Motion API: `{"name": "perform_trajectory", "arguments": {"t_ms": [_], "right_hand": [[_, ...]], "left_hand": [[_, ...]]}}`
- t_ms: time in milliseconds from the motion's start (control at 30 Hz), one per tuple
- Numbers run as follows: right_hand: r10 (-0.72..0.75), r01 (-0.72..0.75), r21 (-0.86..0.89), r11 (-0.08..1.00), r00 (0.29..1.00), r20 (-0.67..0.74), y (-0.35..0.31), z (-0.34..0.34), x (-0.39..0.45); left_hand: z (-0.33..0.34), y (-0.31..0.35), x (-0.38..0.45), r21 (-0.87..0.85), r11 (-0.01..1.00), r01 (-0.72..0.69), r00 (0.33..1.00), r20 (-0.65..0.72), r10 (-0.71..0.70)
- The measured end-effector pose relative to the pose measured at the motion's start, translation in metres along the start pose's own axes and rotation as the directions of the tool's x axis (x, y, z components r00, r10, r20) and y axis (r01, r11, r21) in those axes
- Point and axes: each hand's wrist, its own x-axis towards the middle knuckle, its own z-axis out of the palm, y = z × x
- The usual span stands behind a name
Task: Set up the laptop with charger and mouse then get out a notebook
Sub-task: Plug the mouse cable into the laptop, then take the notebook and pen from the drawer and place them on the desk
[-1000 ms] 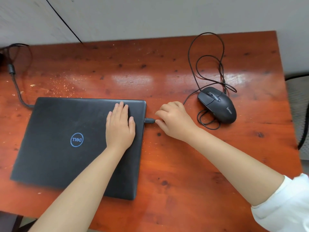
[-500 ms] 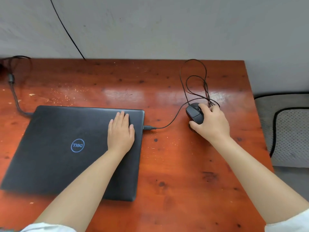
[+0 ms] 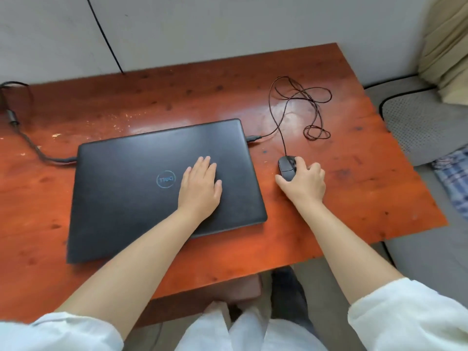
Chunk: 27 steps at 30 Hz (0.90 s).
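Observation:
A closed black laptop (image 3: 121, 188) with a blue round logo lies on the red-brown wooden table (image 3: 354, 193). My left hand (image 3: 200, 186) rests flat on its lid, right of the logo. The charger cable (image 3: 33, 148) runs in from the far left and meets the laptop's left side. A black wired mouse (image 3: 286, 167) sits just right of the laptop, and my right hand (image 3: 305, 182) covers and grips it. The mouse's USB plug (image 3: 253, 138) is in the laptop's right edge, and its cord (image 3: 304, 110) loops loosely behind. No notebook is visible.
A grey wall stands behind the table with a thin black wire (image 3: 103, 34) down it. Right of the table is a grey cushioned seat (image 3: 420, 122) with a beige fabric (image 3: 448, 46) and a blue checked cloth (image 3: 453, 178). The table's near edge sits above my lap.
My right hand let go of the USB plug, took hold of the mouse and drew it nearer the laptop's right side. My left hand stayed on the lid. My view shifted.

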Motion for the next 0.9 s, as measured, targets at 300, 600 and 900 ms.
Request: {"name": "perform_trajectory", "arguments": {"t_ms": [300, 600, 900], "right_hand": [[-0.028, 0.018, -0.071, 0.997, 0.988, -0.149, -0.003, -0.003, -0.058], [-0.419, 0.446, 0.132, 0.886, 0.888, -0.186, 0.012, 0.068, -0.258], [-0.039, 0.007, 0.155, 0.988, 0.978, 0.205, 0.065, 0.158, -0.354]], "left_hand": [[-0.014, -0.039, -0.082, -0.055, 0.998, 0.008, 0.999, -0.042, -0.010], [0.004, -0.095, -0.251, 0.193, 0.980, -0.048, 0.992, -0.103, 0.069], [0.083, -0.153, -0.371, 0.137, 0.937, 0.322, 0.931, 0.130, -0.340]]}}
